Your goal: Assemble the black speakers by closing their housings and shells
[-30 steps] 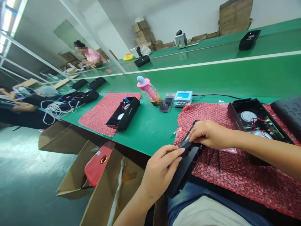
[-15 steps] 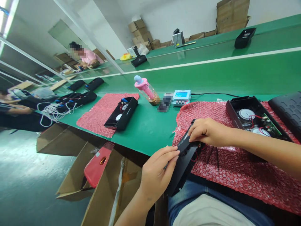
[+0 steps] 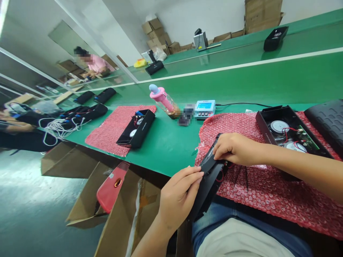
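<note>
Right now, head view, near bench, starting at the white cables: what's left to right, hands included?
White cables → first open black housing → left hand → right hand → second open black housing. Both hands touch a black panel; overlapping items skipped.

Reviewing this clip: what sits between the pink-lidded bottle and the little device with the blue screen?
In the head view, a dark, pixelated item lies on the green table between the bottle and the device.
</note>
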